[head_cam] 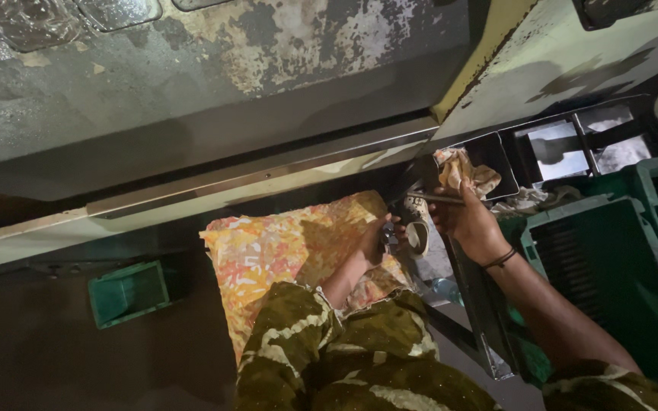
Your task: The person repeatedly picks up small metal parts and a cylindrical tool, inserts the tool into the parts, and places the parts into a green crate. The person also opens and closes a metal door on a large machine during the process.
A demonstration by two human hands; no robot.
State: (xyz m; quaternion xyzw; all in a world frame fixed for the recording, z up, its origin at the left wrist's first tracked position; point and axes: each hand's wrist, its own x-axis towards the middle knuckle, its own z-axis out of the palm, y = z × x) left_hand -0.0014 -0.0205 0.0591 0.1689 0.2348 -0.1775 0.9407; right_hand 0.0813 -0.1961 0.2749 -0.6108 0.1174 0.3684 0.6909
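Flaking painted metal machine (pixel 215 68) above dim floor (pixel 55 365).

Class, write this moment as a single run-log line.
left hand: grips small metal part | right hand: holds thin rod and rag | under: patterned cloth | beside: green crate

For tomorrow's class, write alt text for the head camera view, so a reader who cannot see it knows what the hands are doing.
A person's left hand grips a small dark metal part while the right hand holds a thin rod and a crumpled cloth. They work over an orange patterned cloth, below a worn, peeling metal machine. Green plastic crates stand at the right.
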